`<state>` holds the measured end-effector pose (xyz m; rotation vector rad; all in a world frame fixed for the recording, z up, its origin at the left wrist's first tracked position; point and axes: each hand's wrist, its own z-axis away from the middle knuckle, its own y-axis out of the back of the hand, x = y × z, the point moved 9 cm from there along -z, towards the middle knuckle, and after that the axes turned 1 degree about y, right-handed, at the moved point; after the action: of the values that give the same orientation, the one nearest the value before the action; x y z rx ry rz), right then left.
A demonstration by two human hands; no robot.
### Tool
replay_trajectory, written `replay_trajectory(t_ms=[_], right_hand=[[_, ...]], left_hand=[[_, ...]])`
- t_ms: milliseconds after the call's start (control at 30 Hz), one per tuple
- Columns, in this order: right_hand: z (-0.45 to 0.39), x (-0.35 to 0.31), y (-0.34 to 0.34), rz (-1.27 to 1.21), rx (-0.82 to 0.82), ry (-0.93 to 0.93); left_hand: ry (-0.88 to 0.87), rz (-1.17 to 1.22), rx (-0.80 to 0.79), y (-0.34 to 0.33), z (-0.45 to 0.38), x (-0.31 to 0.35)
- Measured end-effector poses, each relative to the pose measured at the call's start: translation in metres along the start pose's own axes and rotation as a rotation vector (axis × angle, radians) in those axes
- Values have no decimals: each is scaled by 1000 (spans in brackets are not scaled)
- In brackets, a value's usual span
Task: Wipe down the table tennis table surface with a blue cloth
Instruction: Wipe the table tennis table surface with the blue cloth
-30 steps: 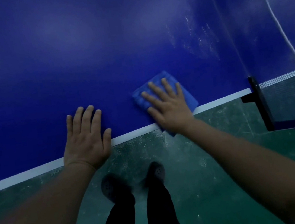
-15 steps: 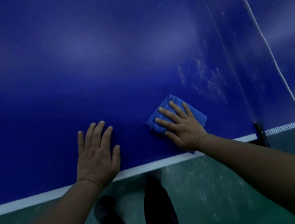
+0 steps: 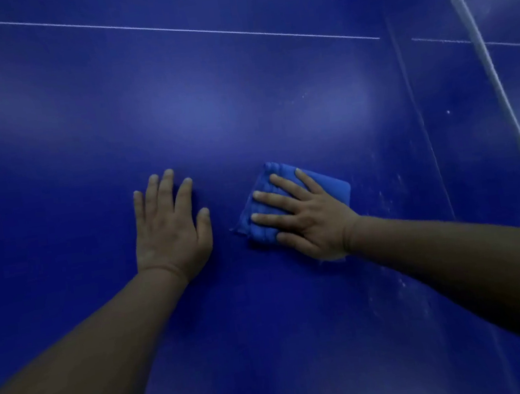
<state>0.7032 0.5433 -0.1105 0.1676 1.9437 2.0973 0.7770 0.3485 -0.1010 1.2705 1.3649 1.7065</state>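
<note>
R hand [image 3: 310,220] lies flat w/ fingers spread straight on the folded blue cloth [image 3: 332,185], pressing it onto the table surface [image 3: 210,111], not clenched or pinching, just palm-down pressure. The cloth sits under the palm and fingers, its far corner poking out beyond the knuckles and a bunched edge showing past the fingertips. L hand [image 3: 168,230] is just beside that bunched edge, apart from the cloth, also flat and released, holding nothing, prob. bracing the lean. Step in hand looks like mid-wipe, well in from the table's near side. Pale dusty specks [image 3: 401,284] lie wrist-side of the R hand, towards the net cord [image 3: 495,82], w/ more faint marks beyond the cloth's far corner, so the next stroke prob. needs to sweep that way, keeping even downward pressure so the cloth doesn't bunch further. A thin white line [image 3: 168,30] runs across well beyond both hands. No brands, labels or readable writing anywhere.
</note>
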Motion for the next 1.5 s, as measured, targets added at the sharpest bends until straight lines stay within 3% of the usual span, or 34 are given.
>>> replay_trajectory(t_ms=[233, 500, 800, 1000, 1100, 1167, 1267, 1333, 1433, 1500], right_hand=[[-77, 83, 14, 38, 44, -19], [-98, 99, 13, -18, 82, -63], [-191, 173, 29, -111, 55, -560], [-83, 269, 28, -155, 78, -1150], [-54, 258, 26, -178, 86, -1337], [-89, 219, 26, -161, 95, -1215], [-151, 154, 22, -139, 50, -797], [-147, 170, 24, -122, 26, -748], [-68, 241, 24, -144, 69, -1139], [-24, 251, 20, -207, 83, -1321]], left_hand=[[7, -66, -17, -17, -45, 18], [-4, -67, -33, -25, -47, 17], [-10, -77, -8, -23, -47, 17], [-6, -82, -44, -24, -49, 17], [3, -79, -69, -25, -49, 16], [6, -76, -67, -25, -50, 17], [5, -81, -52, -25, -49, 18], [4, -83, -49, -25, -49, 18], [5, -93, -66, -26, -49, 18], [4, -103, -81, -28, -49, 18]])
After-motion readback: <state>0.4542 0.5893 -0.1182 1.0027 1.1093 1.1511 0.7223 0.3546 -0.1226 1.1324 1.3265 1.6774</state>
